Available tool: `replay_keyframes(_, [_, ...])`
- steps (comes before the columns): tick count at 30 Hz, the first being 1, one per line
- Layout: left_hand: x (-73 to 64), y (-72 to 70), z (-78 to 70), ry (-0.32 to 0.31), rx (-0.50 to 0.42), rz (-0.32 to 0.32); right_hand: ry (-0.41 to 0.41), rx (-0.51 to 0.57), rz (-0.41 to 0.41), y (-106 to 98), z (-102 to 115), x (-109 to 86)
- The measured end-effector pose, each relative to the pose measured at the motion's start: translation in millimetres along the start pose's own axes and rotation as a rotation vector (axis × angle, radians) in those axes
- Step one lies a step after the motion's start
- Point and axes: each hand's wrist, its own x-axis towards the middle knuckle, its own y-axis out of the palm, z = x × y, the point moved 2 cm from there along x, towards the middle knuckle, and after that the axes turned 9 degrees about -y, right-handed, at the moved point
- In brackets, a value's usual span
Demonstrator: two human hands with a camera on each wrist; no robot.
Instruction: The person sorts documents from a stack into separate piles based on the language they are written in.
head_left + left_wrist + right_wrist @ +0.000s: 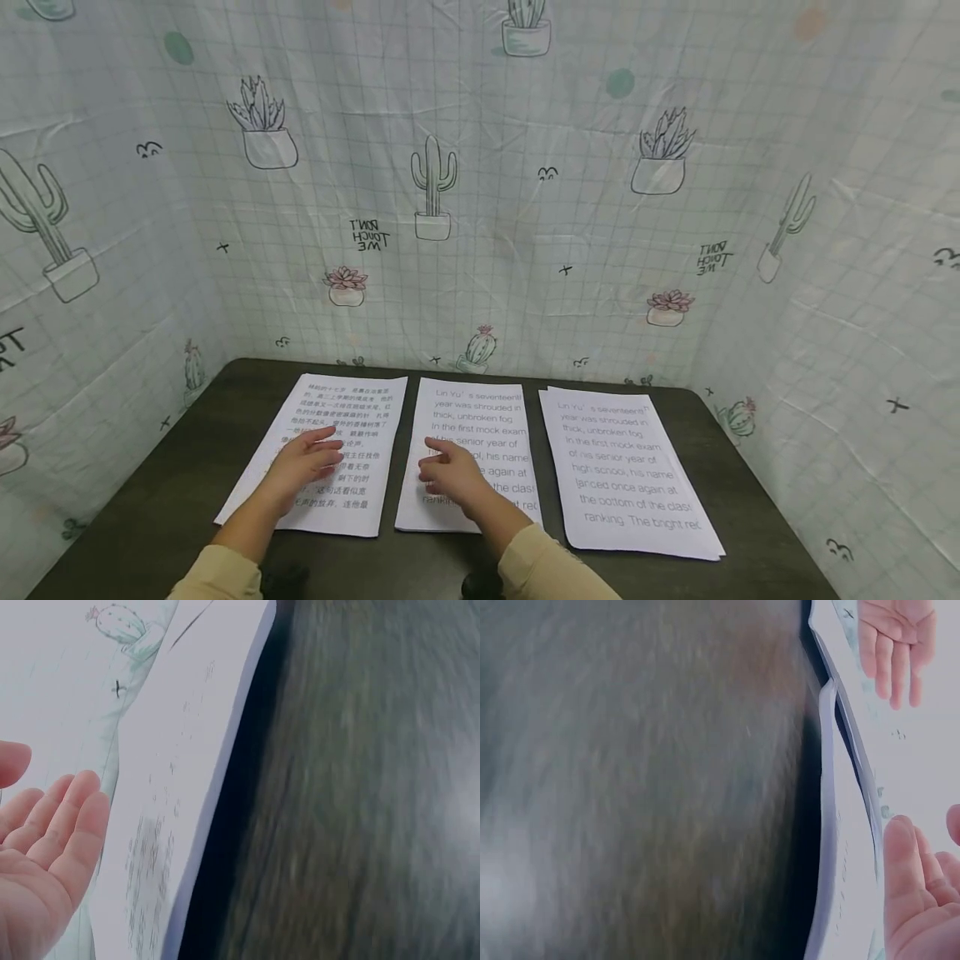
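Observation:
My left hand (302,468) hovers over the left stack of paper (352,521), which is printed with Chinese text. Its fingers are loosely extended and hold nothing; in the left wrist view the palm and fingers (78,817) show bare. Over the middle stack (472,400), printed in English, is my right hand (453,477), pointing inward with relaxed fingers and nothing in them. The two palms face each other across the gap between these stacks. Both hands cover part of the text beneath them. In the right wrist view the right hand's fingers (906,870) appear at the edge.
To the right lies a third stack of English-printed sheets (622,475), its sheets slightly fanned. All three stacks rest on a dark wooden table (750,517). A pale cloth (495,275) printed with cacti surrounds the table at the back and sides.

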Motion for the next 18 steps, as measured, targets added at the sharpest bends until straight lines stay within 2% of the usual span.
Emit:
replay_keyframes(8, [3.1, 18.5, -5.6, 0.008, -0.014, 0.029, -0.007, -0.022, -0.023, -26.7, 0.7, -3.4])
replay_keyframes(18, [5.7, 34.0, -10.1, 0.028, -0.026, 0.041, -0.034, -0.08, -0.049, -52.1, 1.3, -9.1])
